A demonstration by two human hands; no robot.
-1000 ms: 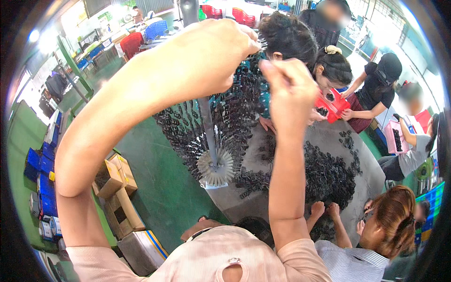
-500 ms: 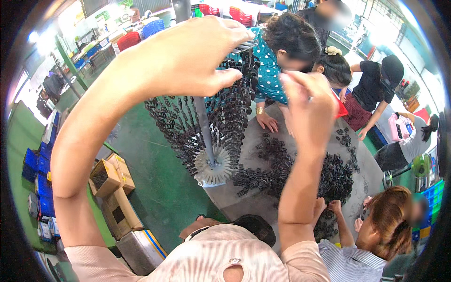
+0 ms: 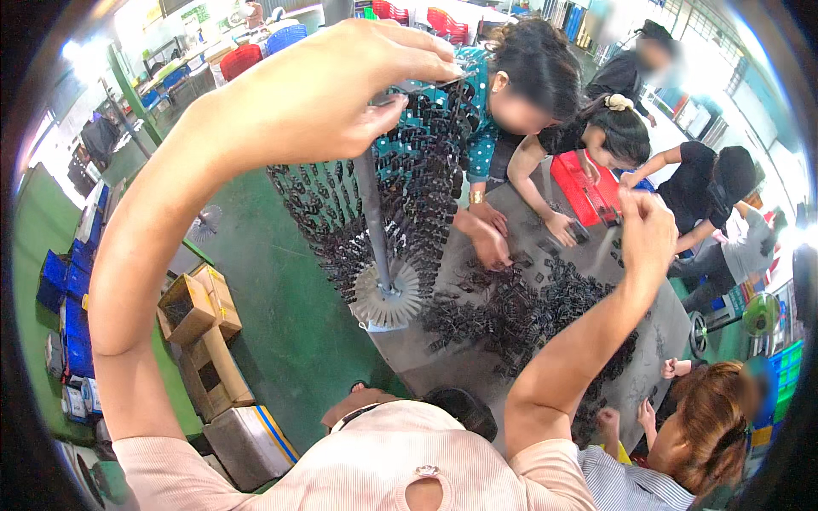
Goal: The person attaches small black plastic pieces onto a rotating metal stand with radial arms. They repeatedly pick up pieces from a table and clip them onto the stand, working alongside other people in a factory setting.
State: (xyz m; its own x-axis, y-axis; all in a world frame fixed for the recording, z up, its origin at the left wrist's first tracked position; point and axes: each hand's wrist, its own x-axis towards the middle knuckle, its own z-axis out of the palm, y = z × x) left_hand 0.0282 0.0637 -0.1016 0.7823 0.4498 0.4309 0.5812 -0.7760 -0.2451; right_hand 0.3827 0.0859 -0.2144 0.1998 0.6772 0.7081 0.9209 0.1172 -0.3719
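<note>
My left hand [image 3: 358, 89] is at the top of a tall hanging rack, its fingers over a flat metal strip [image 3: 430, 85] and its thumb just below. From the rack hang many strings of small black parts [image 3: 311, 217], around a grey central pole [image 3: 375, 223] with a round, finned base [image 3: 386, 298]. My right hand [image 3: 648, 230] is raised over the table's right side with its fingertips pinched together. Whatever it holds, if anything, is too small to make out. Below lies a spread pile of small black parts [image 3: 541, 302] on the grey table.
A red basket [image 3: 588, 183] sits at the table's far side, before a person in black. Other people work around the table, one close at my right [image 3: 707, 417]. Cardboard boxes [image 3: 217, 375] and blue bins [image 3: 77, 319] stand on the left.
My right hand has swung right and a little down, away from the rack. My left hand has shifted slightly left, staying at the rack's top. The red basket shows more fully.
</note>
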